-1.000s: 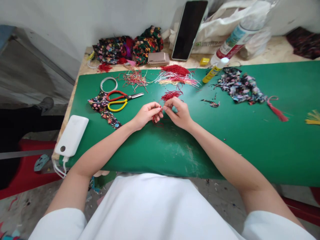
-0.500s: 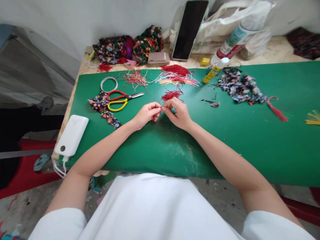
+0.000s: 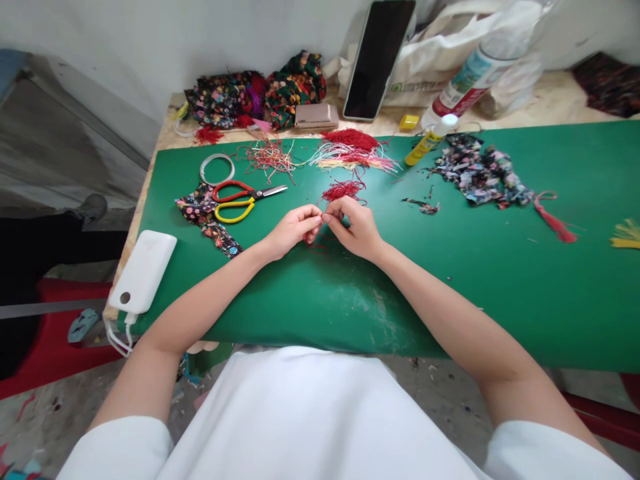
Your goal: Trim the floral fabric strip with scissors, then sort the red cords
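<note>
Over the green mat (image 3: 300, 300), my left hand (image 3: 293, 232) and my right hand (image 3: 356, 228) meet fingertip to fingertip, both closed in a pinch. A thin red cord (image 3: 317, 250) hangs from my left fingers and trails just below them. What sits right between the fingertips is mostly hidden. Behind my right hand lies a small heap of red cords (image 3: 343, 191). Farther back is a bundle of red, white and pale yellow cords (image 3: 353, 150). Scissors (image 3: 245, 200) with one red and one yellow handle lie left of my left hand, on a floral fabric strip (image 3: 220, 237).
A white power bank (image 3: 144, 272) with a cable lies at the mat's left edge. Along the back are a leaning phone (image 3: 379, 60), a glue stick (image 3: 431, 140) and a bottle (image 3: 470, 80). Floral fabric (image 3: 483, 172) and a red tassel (image 3: 555, 219) lie on the right.
</note>
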Demonstrator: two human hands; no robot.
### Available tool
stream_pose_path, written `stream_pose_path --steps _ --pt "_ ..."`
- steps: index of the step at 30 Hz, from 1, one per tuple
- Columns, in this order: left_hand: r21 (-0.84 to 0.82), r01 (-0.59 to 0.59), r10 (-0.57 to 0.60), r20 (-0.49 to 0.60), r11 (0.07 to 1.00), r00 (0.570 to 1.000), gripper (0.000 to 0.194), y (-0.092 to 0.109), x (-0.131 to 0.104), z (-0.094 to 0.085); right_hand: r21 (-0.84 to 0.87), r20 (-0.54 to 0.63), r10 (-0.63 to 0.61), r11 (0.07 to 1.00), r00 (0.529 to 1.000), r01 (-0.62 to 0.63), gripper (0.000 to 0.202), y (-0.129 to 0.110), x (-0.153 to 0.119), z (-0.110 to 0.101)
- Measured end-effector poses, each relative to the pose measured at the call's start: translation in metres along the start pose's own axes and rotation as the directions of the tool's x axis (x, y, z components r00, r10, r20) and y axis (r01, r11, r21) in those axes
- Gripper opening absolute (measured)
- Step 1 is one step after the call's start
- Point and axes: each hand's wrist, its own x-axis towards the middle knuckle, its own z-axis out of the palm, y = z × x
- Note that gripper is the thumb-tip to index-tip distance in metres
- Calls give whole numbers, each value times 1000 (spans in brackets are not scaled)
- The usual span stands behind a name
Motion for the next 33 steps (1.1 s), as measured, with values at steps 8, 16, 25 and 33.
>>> stream_pose_path --steps 8,16,25,33 --pt "-49 12 -13 -22 999 1000 20 2 -2 3 43 53 74 996 996 -76 2 1 -1 -3" --pt "-189 24 -41 -83 982 996 20 4 -2 4 -177 258 -2 983 966 49 14 6 -1 -3" --pt "-266 33 -67 -118 963 991 20 7 -3 5 -165 286 -38 982 957 88 11 6 -1 -2" --pt "-319 -26 -29 -168 947 985 26 12 -8 10 -315 327 -164 909 931 271 19 -3 -4 -1"
